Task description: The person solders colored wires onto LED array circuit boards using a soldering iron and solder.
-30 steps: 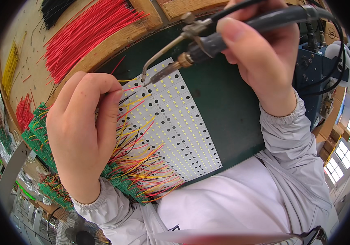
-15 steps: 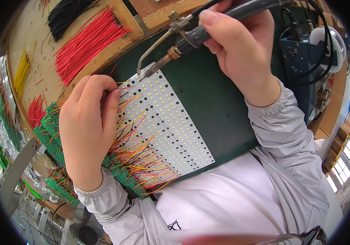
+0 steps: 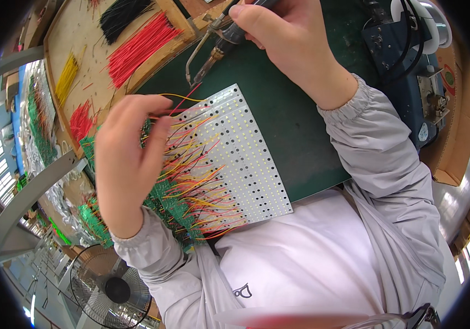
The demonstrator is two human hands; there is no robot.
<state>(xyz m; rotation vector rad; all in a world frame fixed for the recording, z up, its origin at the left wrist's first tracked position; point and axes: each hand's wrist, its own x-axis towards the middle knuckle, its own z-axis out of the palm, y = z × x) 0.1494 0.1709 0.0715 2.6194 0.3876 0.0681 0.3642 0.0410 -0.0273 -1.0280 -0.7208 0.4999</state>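
My right hand [image 3: 284,38] grips a soldering iron [image 3: 218,54] with a thin bent metal feed tube clamped beside it. The iron's tip points down beyond the far edge of a white LED panel [image 3: 257,159], off its surface. A red wire [image 3: 185,100] slants up from my left fingers toward that tip. My left hand [image 3: 130,148] is curled at the panel's far left corner, thumb and forefinger closed around wire ends partly hidden by the fingers. Red, yellow and black wires [image 3: 202,189] run from the panel's left side to green circuit boards [image 3: 174,205].
A wooden tray [image 3: 86,60] at the far left holds bundles of red wires [image 3: 141,46], black wires [image 3: 125,22] and yellow wires [image 3: 67,79]. At right stands a blue soldering unit [image 3: 397,71] with a solder spool [image 3: 438,27]. A fan [image 3: 117,288] is at lower left.
The soldering iron has come off the panel and is now beyond its far edge. A red wire now shows between my left hand and the tip. The whole view has shifted.
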